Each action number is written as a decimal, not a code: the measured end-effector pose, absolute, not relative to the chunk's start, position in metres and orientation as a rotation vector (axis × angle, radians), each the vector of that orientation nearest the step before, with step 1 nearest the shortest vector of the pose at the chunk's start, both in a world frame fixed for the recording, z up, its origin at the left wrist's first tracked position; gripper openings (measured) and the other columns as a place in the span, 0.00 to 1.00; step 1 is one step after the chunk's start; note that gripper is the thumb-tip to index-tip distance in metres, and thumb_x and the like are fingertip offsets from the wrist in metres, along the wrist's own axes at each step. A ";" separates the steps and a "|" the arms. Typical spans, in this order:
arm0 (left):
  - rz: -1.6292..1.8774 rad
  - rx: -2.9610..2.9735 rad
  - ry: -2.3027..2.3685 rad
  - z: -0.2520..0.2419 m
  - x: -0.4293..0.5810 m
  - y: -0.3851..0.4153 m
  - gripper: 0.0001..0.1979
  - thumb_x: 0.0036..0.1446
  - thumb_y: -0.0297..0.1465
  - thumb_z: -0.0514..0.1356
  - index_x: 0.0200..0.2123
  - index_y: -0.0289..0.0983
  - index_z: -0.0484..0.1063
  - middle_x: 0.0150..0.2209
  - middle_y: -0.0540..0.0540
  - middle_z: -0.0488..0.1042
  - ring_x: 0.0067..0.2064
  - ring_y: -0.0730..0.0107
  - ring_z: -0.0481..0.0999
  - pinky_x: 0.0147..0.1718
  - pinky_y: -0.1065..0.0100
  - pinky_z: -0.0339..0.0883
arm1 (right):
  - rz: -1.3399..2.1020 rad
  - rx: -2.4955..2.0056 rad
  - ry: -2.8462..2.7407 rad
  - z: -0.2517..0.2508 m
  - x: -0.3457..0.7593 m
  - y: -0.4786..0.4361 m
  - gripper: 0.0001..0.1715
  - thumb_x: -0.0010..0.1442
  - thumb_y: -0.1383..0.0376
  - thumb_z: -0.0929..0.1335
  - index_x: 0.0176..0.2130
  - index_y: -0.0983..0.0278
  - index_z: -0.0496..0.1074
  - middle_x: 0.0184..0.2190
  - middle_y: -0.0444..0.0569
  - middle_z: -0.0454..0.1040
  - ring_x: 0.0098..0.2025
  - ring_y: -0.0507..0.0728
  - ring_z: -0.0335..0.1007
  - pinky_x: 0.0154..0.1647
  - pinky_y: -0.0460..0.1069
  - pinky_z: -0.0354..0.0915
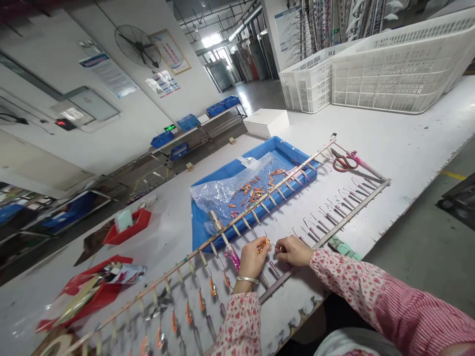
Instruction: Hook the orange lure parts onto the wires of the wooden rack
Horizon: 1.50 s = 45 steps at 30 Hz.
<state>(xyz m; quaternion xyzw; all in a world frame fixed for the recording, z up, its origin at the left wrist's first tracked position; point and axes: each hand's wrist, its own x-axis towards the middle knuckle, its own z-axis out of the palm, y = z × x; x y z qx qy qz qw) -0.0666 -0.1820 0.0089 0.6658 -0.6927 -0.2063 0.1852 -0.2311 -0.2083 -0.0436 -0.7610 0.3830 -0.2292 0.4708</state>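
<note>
My left hand (253,258) is closed around a few small orange lures (264,243), bunched at its fingertips. Close beside it, my right hand (295,250) pinches what looks like a thin wire hook (273,246); its fingertips partly hide it. Both hands are over a rack lying across the table, with a wooden upper rail (272,190) and a lower rail (352,214) that carry rows of wire hooks. Toward the lower left, several orange lures (188,314) hang from the hooks. More loose orange lures (254,194) lie on bubble wrap (211,195) beyond the rack.
The wrap lines a blue tray (230,175). Red-handled scissors (345,163) rest by the rack's far end. Red bins (128,230) stand at left, a white box (266,122) and white crates (386,74) at the back. A green block (343,247) sits near the table edge.
</note>
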 end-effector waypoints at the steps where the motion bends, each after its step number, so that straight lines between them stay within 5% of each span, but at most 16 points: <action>1: -0.548 1.899 -1.943 0.008 -0.066 -0.183 0.11 0.52 0.33 0.52 0.30 0.37 0.73 0.25 0.50 0.73 0.28 0.72 0.68 0.30 0.72 0.56 | -0.554 -1.844 0.908 -0.045 -0.232 -0.209 0.07 0.49 0.68 0.67 0.32 0.66 0.73 0.21 0.43 0.71 0.23 0.49 0.64 0.27 0.42 0.57; 12: -0.601 1.863 -1.908 0.008 -0.068 -0.183 0.13 0.53 0.36 0.52 0.31 0.36 0.73 0.27 0.48 0.74 0.29 0.71 0.69 0.29 0.72 0.59 | -0.574 -1.809 0.961 -0.048 -0.229 -0.209 0.04 0.48 0.67 0.68 0.29 0.66 0.72 0.21 0.42 0.70 0.23 0.48 0.63 0.25 0.42 0.55; 18: -0.614 1.892 -1.835 0.000 -0.066 -0.186 0.14 0.52 0.37 0.53 0.35 0.36 0.75 0.29 0.47 0.75 0.30 0.69 0.71 0.32 0.70 0.61 | -0.450 -1.880 0.793 -0.040 -0.234 -0.215 0.10 0.53 0.69 0.64 0.36 0.66 0.72 0.21 0.42 0.71 0.24 0.49 0.64 0.27 0.42 0.57; 25: -0.591 1.915 -1.680 0.005 -0.070 -0.181 0.18 0.51 0.39 0.55 0.43 0.36 0.70 0.24 0.51 0.70 0.26 0.70 0.68 0.29 0.69 0.60 | -0.315 -2.279 0.991 -0.013 -0.233 -0.223 0.12 0.57 0.68 0.62 0.33 0.69 0.73 0.27 0.55 0.74 0.30 0.56 0.69 0.30 0.47 0.58; 29: -0.805 1.771 -1.652 0.013 -0.076 -0.175 0.18 0.49 0.35 0.56 0.43 0.36 0.69 0.28 0.51 0.71 0.26 0.73 0.67 0.27 0.72 0.60 | -0.753 -2.199 0.820 0.007 -0.229 -0.228 0.12 0.60 0.61 0.63 0.38 0.65 0.71 0.30 0.49 0.74 0.32 0.52 0.67 0.34 0.45 0.58; 32: -0.951 1.672 -1.631 0.015 -0.080 -0.170 0.17 0.48 0.33 0.57 0.43 0.35 0.69 0.32 0.48 0.72 0.28 0.73 0.67 0.28 0.72 0.61 | -0.826 -2.128 0.631 0.010 -0.226 -0.230 0.09 0.58 0.62 0.65 0.32 0.66 0.71 0.28 0.46 0.72 0.30 0.50 0.65 0.33 0.43 0.57; 36: -1.090 1.658 -1.536 0.011 -0.076 -0.165 0.18 0.48 0.36 0.58 0.42 0.33 0.69 0.24 0.52 0.67 0.22 0.77 0.62 0.22 0.74 0.57 | -0.925 -1.962 0.664 0.002 -0.230 -0.233 0.09 0.59 0.65 0.64 0.30 0.67 0.70 0.26 0.44 0.70 0.28 0.49 0.62 0.31 0.43 0.56; 40: -0.999 1.683 -1.406 0.006 -0.068 -0.164 0.18 0.49 0.40 0.60 0.39 0.32 0.70 0.21 0.53 0.64 0.20 0.79 0.60 0.20 0.74 0.54 | -0.892 -1.850 0.666 -0.001 -0.237 -0.239 0.10 0.59 0.64 0.63 0.29 0.68 0.69 0.23 0.42 0.68 0.25 0.48 0.59 0.27 0.42 0.55; 45: -0.779 1.698 -1.604 0.013 -0.070 -0.176 0.14 0.51 0.39 0.57 0.33 0.35 0.74 0.30 0.47 0.74 0.30 0.70 0.70 0.29 0.71 0.62 | -0.686 -1.920 0.583 0.003 -0.236 -0.257 0.13 0.59 0.62 0.63 0.30 0.68 0.70 0.23 0.43 0.69 0.24 0.48 0.61 0.27 0.42 0.56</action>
